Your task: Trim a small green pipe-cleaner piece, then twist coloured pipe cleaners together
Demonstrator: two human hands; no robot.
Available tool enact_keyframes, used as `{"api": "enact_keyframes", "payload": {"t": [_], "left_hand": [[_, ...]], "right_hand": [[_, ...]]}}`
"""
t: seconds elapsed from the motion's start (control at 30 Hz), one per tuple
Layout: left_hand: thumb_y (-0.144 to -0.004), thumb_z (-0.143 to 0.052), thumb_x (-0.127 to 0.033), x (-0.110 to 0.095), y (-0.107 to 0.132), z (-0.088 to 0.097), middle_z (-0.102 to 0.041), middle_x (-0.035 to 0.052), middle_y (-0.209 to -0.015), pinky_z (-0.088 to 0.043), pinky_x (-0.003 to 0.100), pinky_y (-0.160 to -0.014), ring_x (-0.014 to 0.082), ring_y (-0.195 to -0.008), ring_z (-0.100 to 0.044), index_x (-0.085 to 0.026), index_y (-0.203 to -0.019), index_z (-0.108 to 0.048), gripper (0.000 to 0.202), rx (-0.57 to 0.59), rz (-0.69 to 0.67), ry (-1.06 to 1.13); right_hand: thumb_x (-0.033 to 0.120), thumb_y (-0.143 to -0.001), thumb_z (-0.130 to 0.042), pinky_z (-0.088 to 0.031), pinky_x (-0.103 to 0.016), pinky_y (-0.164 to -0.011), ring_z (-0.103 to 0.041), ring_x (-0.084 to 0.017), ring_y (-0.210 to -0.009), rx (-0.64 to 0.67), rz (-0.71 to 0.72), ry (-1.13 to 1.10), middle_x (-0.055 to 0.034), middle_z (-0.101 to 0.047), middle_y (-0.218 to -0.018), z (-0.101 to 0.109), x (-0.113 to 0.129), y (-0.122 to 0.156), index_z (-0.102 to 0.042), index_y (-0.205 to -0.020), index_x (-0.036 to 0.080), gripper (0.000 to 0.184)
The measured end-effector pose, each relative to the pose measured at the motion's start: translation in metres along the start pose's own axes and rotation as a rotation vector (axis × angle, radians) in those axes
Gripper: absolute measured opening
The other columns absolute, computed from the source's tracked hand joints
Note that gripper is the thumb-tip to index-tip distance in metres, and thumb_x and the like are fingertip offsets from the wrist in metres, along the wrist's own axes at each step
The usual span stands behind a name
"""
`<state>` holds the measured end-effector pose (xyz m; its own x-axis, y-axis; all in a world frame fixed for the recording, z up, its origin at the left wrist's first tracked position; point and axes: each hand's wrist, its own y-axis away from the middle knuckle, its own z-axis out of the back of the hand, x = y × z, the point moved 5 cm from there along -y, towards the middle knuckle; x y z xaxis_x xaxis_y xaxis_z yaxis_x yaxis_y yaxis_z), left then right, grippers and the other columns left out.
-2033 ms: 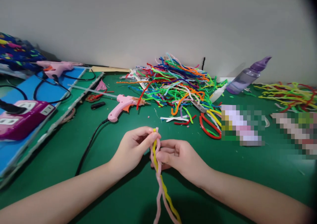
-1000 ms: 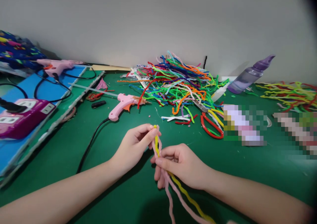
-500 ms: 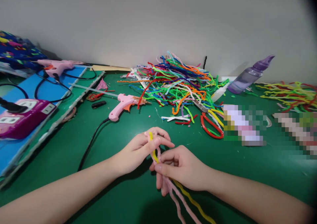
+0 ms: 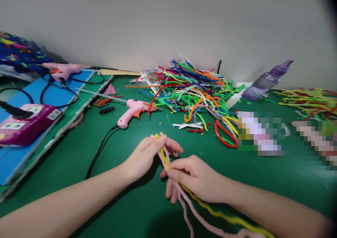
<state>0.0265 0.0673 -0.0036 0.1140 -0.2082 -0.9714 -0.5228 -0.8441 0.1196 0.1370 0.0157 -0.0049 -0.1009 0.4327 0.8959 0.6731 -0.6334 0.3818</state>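
My left hand (image 4: 147, 152) pinches the upper ends of a few fuzzy pipe cleaners between thumb and fingers. One is a yellow pipe cleaner (image 4: 163, 155), and two more are pink pipe cleaners (image 4: 193, 218). Lower down, my right hand (image 4: 198, 176) closes its thumb and index finger on the same strands. Between the hands the strands lie close together, the yellow one on top. Past my right hand the long tails hang loose, running down and to the right toward the bottom edge. The other right fingers curl beneath and are partly hidden.
A pink glue gun (image 4: 133, 112) lies ahead on the green table (image 4: 126, 210). Behind it is a heap of colourful pipe cleaners (image 4: 189, 87). Red-handled scissors (image 4: 225, 135) and a purple bottle (image 4: 262, 85) are right. A purple power strip (image 4: 34, 125) sits left.
My left thumb has moved up along the strands to their top ends. The yellow piece between the hands now looks straighter, and the loose tails have swung out to the right.
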Motion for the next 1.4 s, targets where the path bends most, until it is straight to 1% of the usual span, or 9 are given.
{"api": "enact_keyframes", "payload": {"t": [0.17, 0.37, 0.6, 0.73, 0.97, 1.07, 1.2, 1.27, 1.4], "left_hand": [[-0.092, -0.034, -0.041, 0.002, 0.002, 0.002, -0.068, 0.0071, -0.078, -0.047, 0.028, -0.070, 0.0167, -0.072, -0.062, -0.014, -0.091, -0.069, 0.045, -0.076, 0.041, 0.025], [-0.092, -0.035, -0.040, -0.002, 0.003, -0.001, -0.065, 0.0049, -0.073, -0.046, 0.027, -0.068, 0.0153, -0.070, -0.059, -0.014, -0.070, -0.062, 0.044, -0.092, -0.020, -0.067], [-0.093, -0.029, -0.043, 0.001, 0.002, -0.007, -0.062, 0.0031, -0.066, -0.043, 0.024, -0.059, 0.0130, -0.061, -0.055, -0.016, -0.062, -0.054, 0.047, -0.019, 0.001, -0.269], [-0.093, -0.029, -0.042, 0.000, 0.003, -0.007, -0.057, 0.0019, -0.060, -0.043, 0.024, -0.058, 0.0121, -0.057, -0.053, -0.015, -0.063, -0.056, 0.048, 0.008, 0.005, -0.334], [-0.093, -0.032, -0.033, -0.014, 0.006, -0.016, -0.063, 0.0075, -0.104, -0.044, 0.029, -0.088, 0.0179, -0.097, -0.057, -0.016, -0.097, -0.065, 0.038, 0.146, -0.132, -0.449], [-0.093, -0.031, -0.036, -0.010, 0.006, -0.017, -0.062, 0.0093, -0.105, -0.050, 0.027, -0.076, 0.0184, -0.091, -0.060, -0.015, -0.100, -0.065, 0.040, 0.163, -0.081, -0.418], [-0.092, -0.030, -0.044, -0.001, 0.006, -0.017, -0.063, 0.0125, -0.099, -0.049, 0.023, -0.047, 0.0138, -0.059, -0.062, -0.012, -0.102, -0.061, 0.046, 0.213, 0.045, -0.265], [-0.091, -0.031, -0.045, 0.001, 0.007, -0.016, -0.063, 0.0126, -0.097, -0.048, 0.023, -0.044, 0.0127, -0.053, -0.061, -0.011, -0.102, -0.060, 0.046, 0.217, 0.072, -0.202], [-0.091, -0.033, -0.044, -0.001, 0.007, -0.014, -0.064, 0.0118, -0.097, -0.050, 0.023, -0.050, 0.0155, -0.062, -0.063, -0.012, -0.102, -0.062, 0.044, 0.193, 0.064, -0.197]], "right_hand": [[0.036, -0.091, -0.044, -0.050, -0.024, -0.052, -0.061, -0.011, -0.051, 0.070, 0.017, -0.131, -0.0043, -0.063, -0.067, -0.001, 0.005, 0.001, -0.052, -0.089, 0.013, 0.024], [0.036, -0.090, -0.044, -0.048, -0.022, -0.050, -0.061, -0.010, -0.051, 0.069, 0.000, -0.146, -0.0050, -0.064, -0.071, -0.013, 0.001, 0.003, -0.051, -0.088, 0.014, 0.024], [0.034, -0.093, -0.036, -0.047, -0.021, -0.052, -0.063, -0.013, -0.058, -0.137, 0.024, 0.352, -0.0058, -0.067, -0.074, -0.013, 0.002, 0.015, -0.056, -0.084, 0.015, 0.029], [0.031, -0.091, -0.040, -0.047, -0.021, -0.051, -0.061, -0.011, -0.054, -0.100, -0.066, 0.118, -0.0032, -0.064, -0.066, -0.010, -0.005, 0.012, -0.053, -0.085, 0.015, 0.021], [0.036, -0.085, -0.052, -0.051, -0.027, -0.060, -0.064, -0.014, -0.062, -0.216, 0.009, 0.029, -0.0057, -0.065, -0.072, 0.004, 0.003, 0.004, -0.057, -0.082, 0.013, 0.024], [0.037, -0.086, -0.051, -0.053, -0.029, -0.064, -0.065, -0.015, -0.066, -0.226, 0.053, 0.020, -0.0060, -0.065, -0.074, 0.006, 0.004, 0.004, -0.059, -0.083, 0.012, 0.026], [0.037, -0.086, -0.051, -0.051, -0.026, -0.059, -0.064, -0.013, -0.063, -0.194, 0.050, 0.038, -0.0058, -0.064, -0.073, 0.005, 0.003, 0.003, -0.058, -0.082, 0.012, 0.027], [0.038, -0.086, -0.051, -0.050, -0.025, -0.057, -0.062, -0.012, -0.060, -0.182, 0.041, 0.040, -0.0057, -0.064, -0.073, 0.004, 0.003, 0.004, -0.057, -0.083, 0.012, 0.027], [0.040, -0.085, -0.051, -0.049, -0.024, -0.055, -0.061, -0.011, -0.058, -0.181, 0.037, 0.052, -0.0049, -0.063, -0.072, 0.004, 0.004, 0.004, -0.056, -0.082, 0.012, 0.029]]}}
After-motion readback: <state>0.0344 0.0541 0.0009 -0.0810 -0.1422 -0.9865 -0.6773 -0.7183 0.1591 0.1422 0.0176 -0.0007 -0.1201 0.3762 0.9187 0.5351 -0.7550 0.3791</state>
